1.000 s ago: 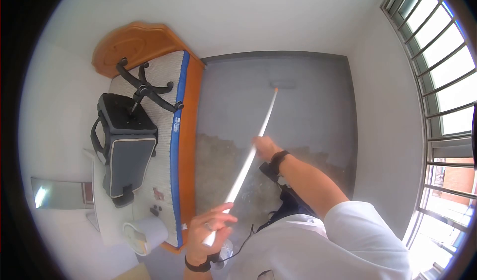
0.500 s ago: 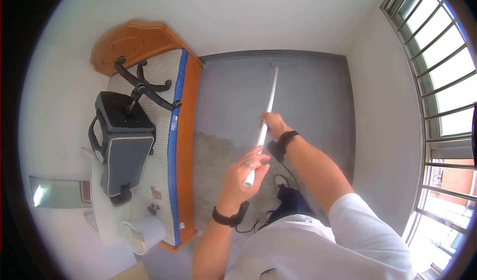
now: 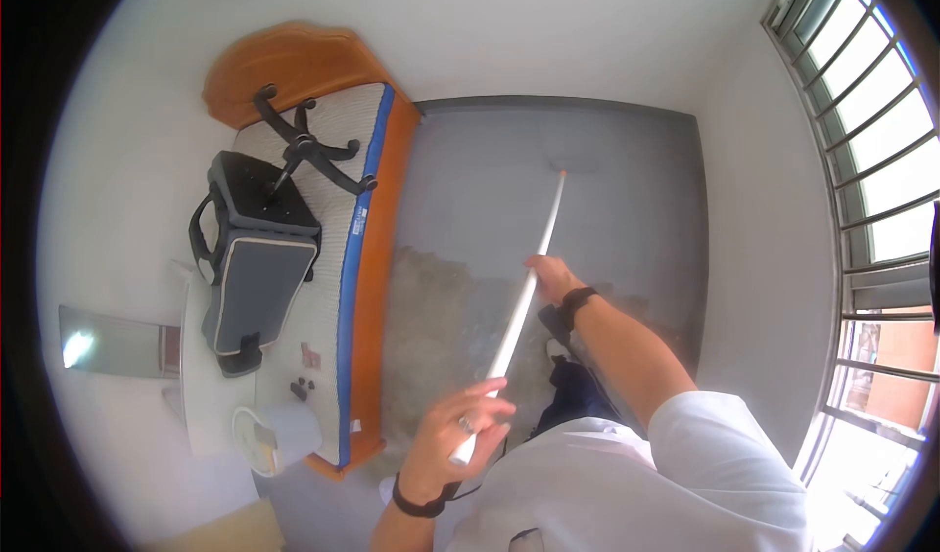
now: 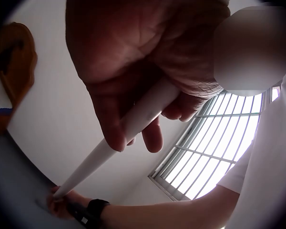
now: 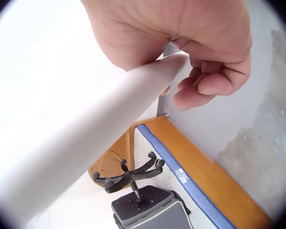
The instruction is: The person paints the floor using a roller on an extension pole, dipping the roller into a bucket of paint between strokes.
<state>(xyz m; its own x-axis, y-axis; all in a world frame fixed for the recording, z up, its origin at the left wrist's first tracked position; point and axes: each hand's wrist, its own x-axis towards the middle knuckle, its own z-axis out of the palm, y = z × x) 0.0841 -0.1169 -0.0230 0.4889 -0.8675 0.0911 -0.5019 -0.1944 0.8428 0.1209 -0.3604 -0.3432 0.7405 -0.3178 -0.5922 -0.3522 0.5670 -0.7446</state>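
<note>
In the head view a long white pole belonging to a paint roller [image 3: 519,325] slants across the grey floor. Its orange-tipped far end meets a dim grey roller head [image 3: 582,164], which lies on the floor near the far wall. My right hand [image 3: 556,280] grips the pole about midway. Lower down, my left hand [image 3: 446,442] holds it near its hollow butt end. The left wrist view shows the thumb and fingers of that hand around the pole [image 4: 93,160]. In the right wrist view, curled fingers [image 5: 219,83] are around the pole.
Darker, smooth grey floor [image 3: 490,180] gives way to a patchy bare area [image 3: 431,327] nearer my feet. Along the left stands a wooden bed [image 3: 372,356] with an upturned office chair [image 3: 259,278] and a white bucket [image 3: 289,437] on it. A barred window [image 3: 871,141] is at right.
Both hands first pushed forward, sending the roller toward the far wall. Since then they have drawn back toward my body, and the roller head has come nearer. The view has shifted slightly.
</note>
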